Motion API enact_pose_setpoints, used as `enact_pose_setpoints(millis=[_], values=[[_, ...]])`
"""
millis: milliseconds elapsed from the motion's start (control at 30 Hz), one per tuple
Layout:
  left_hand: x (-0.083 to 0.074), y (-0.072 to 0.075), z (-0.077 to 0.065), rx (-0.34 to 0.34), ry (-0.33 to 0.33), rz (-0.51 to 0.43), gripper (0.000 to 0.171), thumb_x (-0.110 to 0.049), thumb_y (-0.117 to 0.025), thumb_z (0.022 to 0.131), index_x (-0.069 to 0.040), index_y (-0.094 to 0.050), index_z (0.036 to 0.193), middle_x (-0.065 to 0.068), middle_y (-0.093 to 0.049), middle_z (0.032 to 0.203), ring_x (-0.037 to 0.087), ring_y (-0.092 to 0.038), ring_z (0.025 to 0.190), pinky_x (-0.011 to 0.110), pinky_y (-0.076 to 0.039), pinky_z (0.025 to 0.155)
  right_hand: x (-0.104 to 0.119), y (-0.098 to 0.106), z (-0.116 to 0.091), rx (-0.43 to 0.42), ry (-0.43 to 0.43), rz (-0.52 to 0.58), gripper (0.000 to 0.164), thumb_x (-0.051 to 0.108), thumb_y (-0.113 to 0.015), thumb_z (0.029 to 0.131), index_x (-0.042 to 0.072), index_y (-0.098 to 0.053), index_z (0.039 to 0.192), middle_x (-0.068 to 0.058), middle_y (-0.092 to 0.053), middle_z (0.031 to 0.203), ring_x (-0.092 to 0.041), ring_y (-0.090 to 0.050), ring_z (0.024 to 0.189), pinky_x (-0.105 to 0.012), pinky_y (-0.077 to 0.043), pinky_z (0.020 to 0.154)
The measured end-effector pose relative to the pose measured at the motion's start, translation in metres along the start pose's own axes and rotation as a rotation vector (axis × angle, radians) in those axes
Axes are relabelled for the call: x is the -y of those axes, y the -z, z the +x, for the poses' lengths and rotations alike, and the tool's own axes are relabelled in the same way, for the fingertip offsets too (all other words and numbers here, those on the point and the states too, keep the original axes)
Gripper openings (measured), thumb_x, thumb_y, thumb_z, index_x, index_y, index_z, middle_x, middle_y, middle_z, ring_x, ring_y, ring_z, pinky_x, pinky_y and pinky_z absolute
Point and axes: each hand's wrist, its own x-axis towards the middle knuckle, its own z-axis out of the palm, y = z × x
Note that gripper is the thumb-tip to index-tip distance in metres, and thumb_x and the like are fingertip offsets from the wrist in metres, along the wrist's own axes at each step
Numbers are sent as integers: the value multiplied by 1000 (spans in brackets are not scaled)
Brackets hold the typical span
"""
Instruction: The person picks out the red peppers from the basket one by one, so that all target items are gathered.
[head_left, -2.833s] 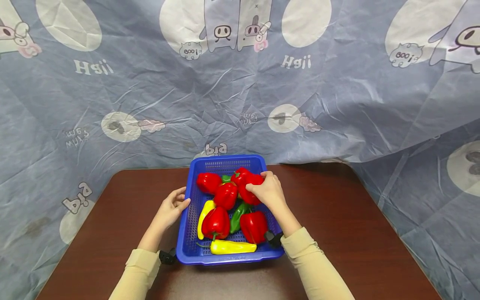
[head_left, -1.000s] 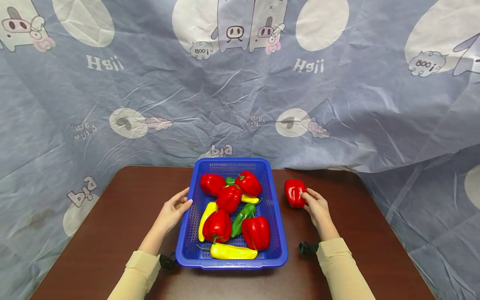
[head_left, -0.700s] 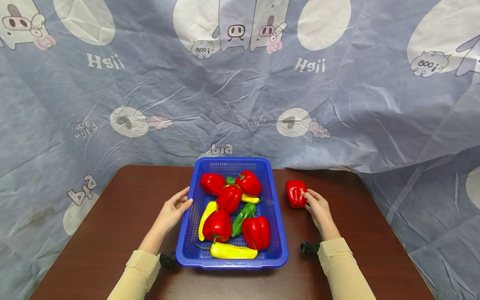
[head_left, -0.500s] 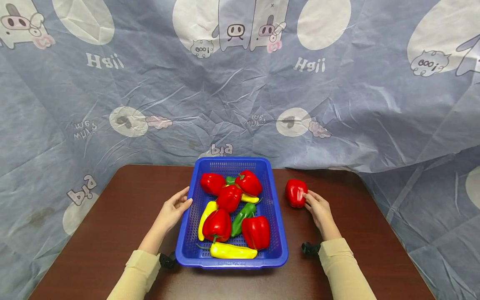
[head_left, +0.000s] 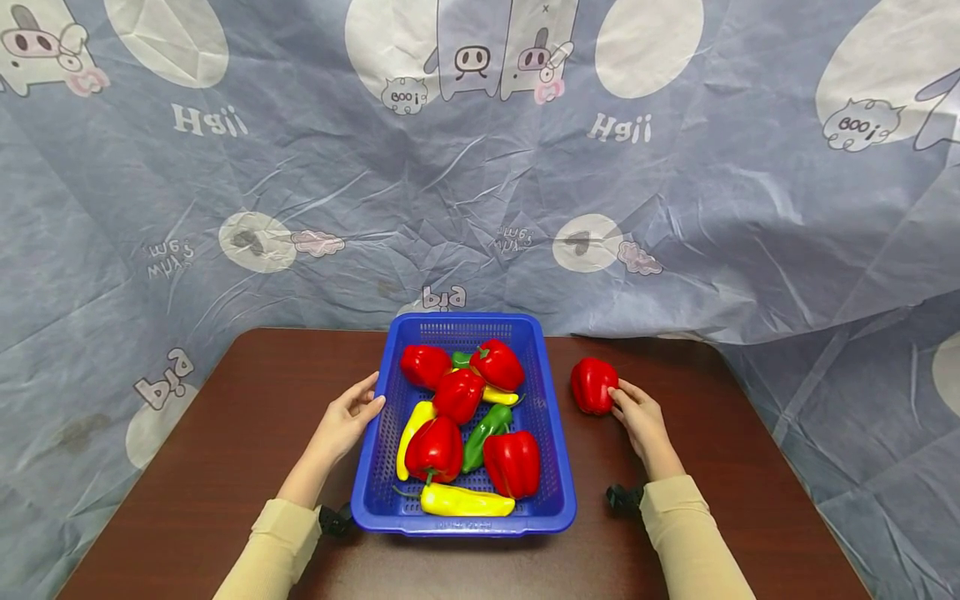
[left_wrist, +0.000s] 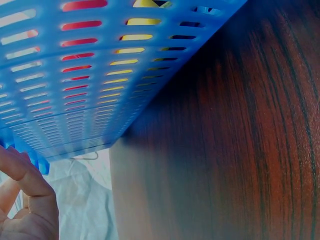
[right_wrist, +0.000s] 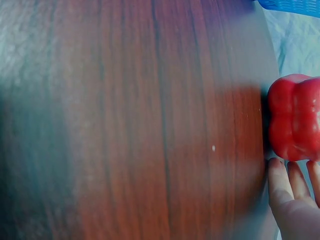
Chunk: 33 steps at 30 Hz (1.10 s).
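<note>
Blue-grey cloth (head_left: 450, 179) printed with cartoon figures hangs behind a dark wood-grain counter (head_left: 720, 467). Both forearms reach in from the near edge, their cream sleeves (head_left: 686, 533) ending above the wrists. On the counter stands a blue basket (head_left: 465, 526) with slotted sides, holding five red peppers (head_left: 459, 397), some yellow peppers (head_left: 467, 502) and a long green pepper (head_left: 489, 437).

The left hand (head_left: 339, 425) comes up to the basket's left side, angled inward; its grip is narrow, thumb on the rim and bent fingers against the outside, holding that edge. The right hand (head_left: 643, 425) is well apart from it, on the basket's other side, slanting forward and inward above the counter. Its fingertips meet the near right side of a lone red bell pepper (head_left: 592, 386), which sits on the counter just beside the basket. That grip is loose, the fingers slightly spread and nearly straight in the right wrist view, not wrapped round the pepper.
</note>
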Motion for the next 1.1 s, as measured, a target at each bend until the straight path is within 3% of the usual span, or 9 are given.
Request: enact_pose_setpoints(millis=[267,533,833,1100], values=[[-1,1,1,7,17,4,55,-16,-64,97,-6,-45,147,12,-59,106,3,-58,77,19,-51,70,12,1,-5,-41,30,-10,63,24,-53,102,1,-27,154,-18,-27,158,-27,-37,138,-40,-35,114],[-3,3,0,1,-3,16,54,-16,-63,97,-4,-46,146,15,-58,106,3,-56,77,18,-49,68,57,-9,-18,-147,171,-103,62,36,-63,95,10,-44,148,-9,-44,152,-20,-45,134,-34,-38,111],[-4,3,0,3,7,5,54,-14,-64,96,-3,-46,146,14,-58,106,2,-57,76,18,-50,68,116,-50,-41,-1,300,-47,60,32,-65,95,10,-46,147,-8,-46,151,-22,-46,136,-35,-35,115],[-4,2,-1,21,12,4,57,-16,-64,97,-2,-43,147,17,-59,110,3,-56,75,18,-49,68,135,-92,-52,113,338,14,58,23,-66,94,7,-44,146,-10,-47,149,-23,-45,137,-37,-35,115]])
